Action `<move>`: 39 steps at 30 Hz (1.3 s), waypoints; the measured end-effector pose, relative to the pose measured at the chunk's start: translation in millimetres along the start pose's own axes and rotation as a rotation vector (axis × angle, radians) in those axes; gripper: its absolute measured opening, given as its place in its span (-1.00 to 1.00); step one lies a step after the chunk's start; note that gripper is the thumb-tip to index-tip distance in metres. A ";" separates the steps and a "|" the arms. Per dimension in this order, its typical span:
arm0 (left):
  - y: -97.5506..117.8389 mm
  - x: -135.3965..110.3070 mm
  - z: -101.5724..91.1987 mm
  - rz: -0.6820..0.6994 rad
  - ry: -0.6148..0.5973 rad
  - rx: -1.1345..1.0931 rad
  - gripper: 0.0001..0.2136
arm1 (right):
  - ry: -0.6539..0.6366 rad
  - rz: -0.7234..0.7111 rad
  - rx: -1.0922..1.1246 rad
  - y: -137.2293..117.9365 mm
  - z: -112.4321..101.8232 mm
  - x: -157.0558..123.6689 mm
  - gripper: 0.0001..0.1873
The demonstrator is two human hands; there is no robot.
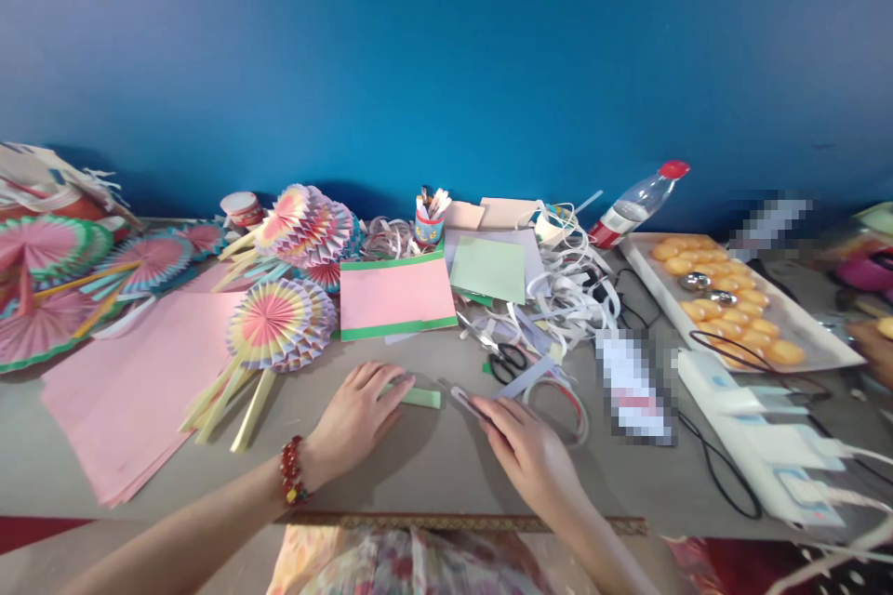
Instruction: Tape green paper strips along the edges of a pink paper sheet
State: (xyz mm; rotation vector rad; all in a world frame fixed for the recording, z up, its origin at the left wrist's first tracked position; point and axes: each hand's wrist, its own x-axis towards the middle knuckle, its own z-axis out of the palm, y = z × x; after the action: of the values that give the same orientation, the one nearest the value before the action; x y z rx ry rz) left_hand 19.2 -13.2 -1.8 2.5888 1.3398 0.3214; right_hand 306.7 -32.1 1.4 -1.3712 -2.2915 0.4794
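My left hand (357,418) lies on the grey table (419,474) with its fingers spread over the left end of a folded green paper strip (422,397). A red bead bracelet (291,470) is on that wrist. My right hand (523,446) is closed round a thin pen-like tool (469,403) whose tip points at the right end of the strip. Black-handled scissors (497,351) lie just beyond my right hand.
Folded paper fans (283,323) and pink sheets (132,381) fill the left. A pink-and-green sheet stack (395,296), white paper scraps (565,297), a pen cup (428,221), a bottle (638,203), a tray of orange pieces (726,297) and a power strip (760,437) lie beyond and right.
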 end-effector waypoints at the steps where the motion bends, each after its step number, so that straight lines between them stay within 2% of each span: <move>1: 0.2 -2.3 -0.7 0.034 -0.010 -0.001 -0.63 | 0.004 -0.011 -0.021 -0.4 0.4 0.8 -0.67; 3: 1.3 -6.2 -1.1 0.116 -0.041 0.001 -0.54 | 0.007 -0.034 -0.049 -0.5 1.3 1.7 -0.67; 5: 2.2 -9.0 -0.7 0.184 -0.084 -0.005 -0.37 | 0.006 -0.054 -0.067 -0.4 2.1 1.6 -0.66; 7: 2.2 -10.3 0.0 0.210 -0.112 -0.016 -0.21 | 0.006 -0.063 -0.084 -0.3 2.8 0.8 -0.65; 9: 1.7 -10.7 0.7 0.217 -0.126 -0.022 -0.16 | 0.011 -0.067 -0.101 -0.3 3.0 -0.4 -0.64; 22: 1.7 -11.4 6.0 0.201 -0.149 0.036 -0.14 | -0.006 -0.097 -0.177 0.7 3.1 0.8 -0.63; 39: 3.5 -10.7 5.4 0.203 -0.122 0.120 -0.16 | -0.041 -0.158 -0.228 2.2 6.9 -4.2 -0.67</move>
State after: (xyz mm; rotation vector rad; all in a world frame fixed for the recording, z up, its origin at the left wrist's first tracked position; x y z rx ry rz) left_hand 17.4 -24.4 -7.0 2.7996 1.0893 0.1149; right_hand 306.6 -35.3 -6.3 -1.2768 -2.5264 0.2025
